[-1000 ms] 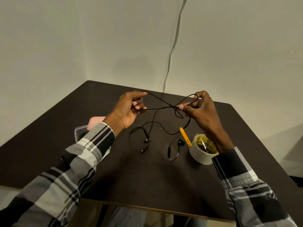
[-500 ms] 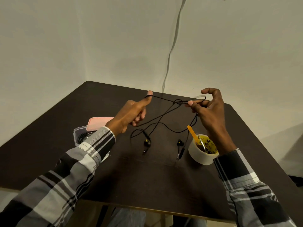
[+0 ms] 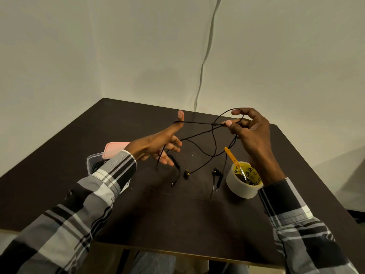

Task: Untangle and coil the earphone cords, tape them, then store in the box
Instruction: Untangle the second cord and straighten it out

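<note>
At the left of the frame a clear plastic box [image 3: 92, 162] sits on the dark, matte bench [image 3: 59, 175], its pink lid [image 3: 115, 149] lying askew across it, likely left open to take the coils. Just right of it, the left hand [image 3: 158, 145] is spread, fingers straight, the thin black earphone cord [image 3: 197, 123] hooked over its raised thumb, seemingly as a peg to keep the line taut. At centre, slack strands droop to glossy earbuds [image 3: 186, 173] lying on the bench. Right of centre, the right hand [image 3: 250, 133] pinches the cord's junction between thumb and fingers, a loop arching above. Below it stands a round, translucent tape roll [image 3: 242, 184] with an orange stick [image 3: 232, 158] poking from its core.
</note>
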A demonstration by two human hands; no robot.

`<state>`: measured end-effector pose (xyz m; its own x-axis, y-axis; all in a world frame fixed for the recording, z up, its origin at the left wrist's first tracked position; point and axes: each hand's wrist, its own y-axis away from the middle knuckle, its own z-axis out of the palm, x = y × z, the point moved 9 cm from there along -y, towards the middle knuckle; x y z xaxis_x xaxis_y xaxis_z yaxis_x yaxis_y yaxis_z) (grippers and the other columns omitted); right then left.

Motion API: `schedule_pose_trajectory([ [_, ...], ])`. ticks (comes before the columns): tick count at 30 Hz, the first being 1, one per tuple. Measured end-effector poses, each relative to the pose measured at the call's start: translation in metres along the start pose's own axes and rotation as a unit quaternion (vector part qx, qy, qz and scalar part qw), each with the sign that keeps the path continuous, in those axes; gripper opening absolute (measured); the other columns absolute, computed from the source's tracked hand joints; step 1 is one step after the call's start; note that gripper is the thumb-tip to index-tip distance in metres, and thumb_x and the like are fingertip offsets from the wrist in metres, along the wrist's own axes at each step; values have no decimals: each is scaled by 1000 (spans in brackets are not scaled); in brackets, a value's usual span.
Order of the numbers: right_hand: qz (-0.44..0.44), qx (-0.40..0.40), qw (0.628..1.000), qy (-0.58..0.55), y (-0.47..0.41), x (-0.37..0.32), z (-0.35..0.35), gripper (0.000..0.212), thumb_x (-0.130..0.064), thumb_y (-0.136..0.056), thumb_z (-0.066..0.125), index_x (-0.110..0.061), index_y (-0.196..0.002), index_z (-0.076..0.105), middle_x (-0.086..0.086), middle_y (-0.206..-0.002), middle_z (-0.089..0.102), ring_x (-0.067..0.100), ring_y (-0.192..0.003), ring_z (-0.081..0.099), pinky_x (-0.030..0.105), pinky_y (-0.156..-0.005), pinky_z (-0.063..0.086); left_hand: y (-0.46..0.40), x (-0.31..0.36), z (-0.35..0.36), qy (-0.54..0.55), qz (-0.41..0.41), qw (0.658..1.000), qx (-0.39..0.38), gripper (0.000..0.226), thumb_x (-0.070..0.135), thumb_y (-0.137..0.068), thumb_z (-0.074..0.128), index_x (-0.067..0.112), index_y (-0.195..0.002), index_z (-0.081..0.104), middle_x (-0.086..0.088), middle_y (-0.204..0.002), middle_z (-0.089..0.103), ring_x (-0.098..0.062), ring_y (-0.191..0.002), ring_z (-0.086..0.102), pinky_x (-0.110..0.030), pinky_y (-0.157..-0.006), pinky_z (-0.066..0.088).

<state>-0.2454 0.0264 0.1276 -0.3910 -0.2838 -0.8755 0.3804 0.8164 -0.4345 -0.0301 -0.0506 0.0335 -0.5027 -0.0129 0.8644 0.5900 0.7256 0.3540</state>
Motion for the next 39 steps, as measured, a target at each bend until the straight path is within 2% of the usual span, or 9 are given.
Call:
schedule_pose_trajectory([
  [4,28,-27,998,-39,2,-1,8,14,-7,-85,74,-11,-95,65,10,-82,74,4,-71,68,15,-62,48,3,-2,3,20,-1,999,-31,156,108,-27,32,19,-155,23,-9,-155,37,-36,-110,66,-54,-84,57],
  [8,91,-29,982,-162,2,0,7,8,-13,-88,67,-15,-82,63,6,-83,75,18,-87,71,33,-76,56,4,-3,-1,36,15,999,-25,155,107,-24,37,27,-155,19,-8,-156,36,-37,-117,62,-67,-94,46],
  [13,200,-9,897,-395,-3,9,5,31,-12,-90,53,-16,-59,52,2,-57,57,20,-65,65,34,-73,58,3,-14,-10,80,8,997,1,156,107,-25,36,21,-155,23,-10,-154,40,-41,-121,58,-71,-99,39],
  [20,209,19,848,-486,-7,26,-1,10,-4,-91,53,-12,-89,58,10,-87,73,24,-86,73,32,-77,59,2,-27,-15,123,-5,992,40,120,95,-61,26,14,-149,36,-10,-148,49,-40,-116,62,-58,-82,56],
  [24,228,-7,908,-352,-5,38,-1,18,2,-92,54,-10,-105,53,17,-99,76,24,-87,75,32,-72,60,8,-22,-38,138,52,975,166,61,64,-86,56,5,-99,69,-14,-93,76,-22,-69,73,-31,-58,55],
  [28,229,-34,956,-182,-2,45,2,24,-1,-91,64,-1,-114,57,18,-97,76,25,-80,74,35,-70,62,16,-11,-58,178,119,948,235,26,22,-89,67,10,-67,60,2,-51,47,-8,-40,37,-23,-46,35],
  [31,198,-22,979,-51,-1,49,-2,30,-8,-88,72,2,-114,60,17,-88,76,26,-75,73,37,-70,63,24,13,-59,213,195,936,203,20,25,-88,69,10,-75,65,12,-49,32,-6,-44,21,-18,-40,22],
  [35,71,14,974,215,-3,34,-1,21,-35,-84,77,-16,-81,70,-1,-69,73,15,-65,72,34,-66,61,44,55,-52,166,273,924,210,26,26,-95,62,3,-101,71,18,-48,50,-8,-47,18,-21,-43,18],
  [39,-27,-1,986,163,5,-1,26,27,-47,-85,72,-23,-96,67,-9,-91,70,4,-83,65,28,-74,57,59,88,-43,95,309,921,217,29,25,-99,57,1,-105,71,12,-45,43,-2,-38,34,-12,-45,27],
])
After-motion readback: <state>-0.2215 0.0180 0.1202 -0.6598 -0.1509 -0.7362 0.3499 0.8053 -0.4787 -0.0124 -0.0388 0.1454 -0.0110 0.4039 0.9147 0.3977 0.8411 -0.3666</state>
